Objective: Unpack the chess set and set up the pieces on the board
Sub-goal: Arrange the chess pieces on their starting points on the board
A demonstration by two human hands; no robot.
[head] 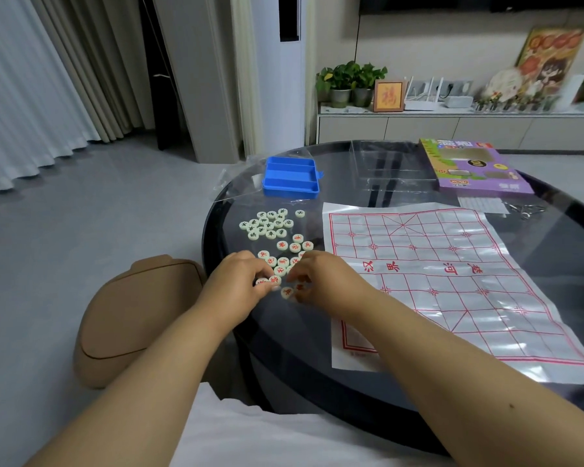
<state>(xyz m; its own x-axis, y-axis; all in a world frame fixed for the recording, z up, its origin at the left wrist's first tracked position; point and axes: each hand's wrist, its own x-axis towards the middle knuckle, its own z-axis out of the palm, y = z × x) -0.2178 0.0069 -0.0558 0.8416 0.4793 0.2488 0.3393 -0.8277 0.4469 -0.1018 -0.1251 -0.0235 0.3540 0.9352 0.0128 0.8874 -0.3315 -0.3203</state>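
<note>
Your left hand [241, 278] and right hand [312, 274] both pinch red-marked pieces [285, 264] on the worktop [317, 382], apparently sorting colours before placing any, while the board sheet [452, 281] lies unfilled beside them, black-marked pieces [268, 224] beyond and the blue tray [290, 178] farthest.

One board [445, 284], one blue tray [290, 178] and one box [472, 170] are seen. Two hands are counted, left [240, 274] and right [321, 274]. The pieces [270, 225] cannot be fully counted.
</note>
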